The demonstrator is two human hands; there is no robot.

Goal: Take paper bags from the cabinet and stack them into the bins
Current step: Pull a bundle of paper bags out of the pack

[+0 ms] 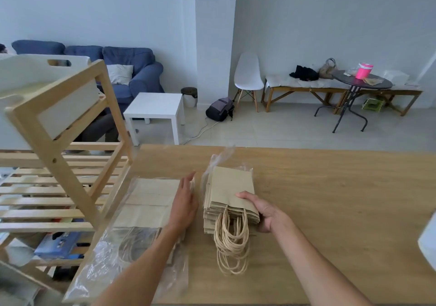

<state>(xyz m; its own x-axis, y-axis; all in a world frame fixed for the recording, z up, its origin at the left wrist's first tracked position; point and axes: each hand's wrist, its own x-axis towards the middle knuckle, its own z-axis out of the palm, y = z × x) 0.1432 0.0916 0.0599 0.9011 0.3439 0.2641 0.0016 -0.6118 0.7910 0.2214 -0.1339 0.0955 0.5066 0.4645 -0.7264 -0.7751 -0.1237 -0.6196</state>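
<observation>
A stack of brown paper bags (227, 187) with twine handles lies on the wooden table (330, 199), partly inside a clear plastic sleeve at its far end. My right hand (262, 211) grips the stack's near right corner, thumb on top. A second, larger pack of paper bags (146, 204) in clear plastic lies to the left. My left hand (185, 199) rests flat with straight fingers on that pack's right edge, between the two piles. A white bin (35, 77) sits on top of the wooden slatted shelf unit (59, 164) at the left.
Part of a white object (428, 242) shows at the table's right edge. Beyond the table stand a white side table (154, 110), a blue sofa (132, 69), a white chair (247, 74) and a round dark table (361, 81).
</observation>
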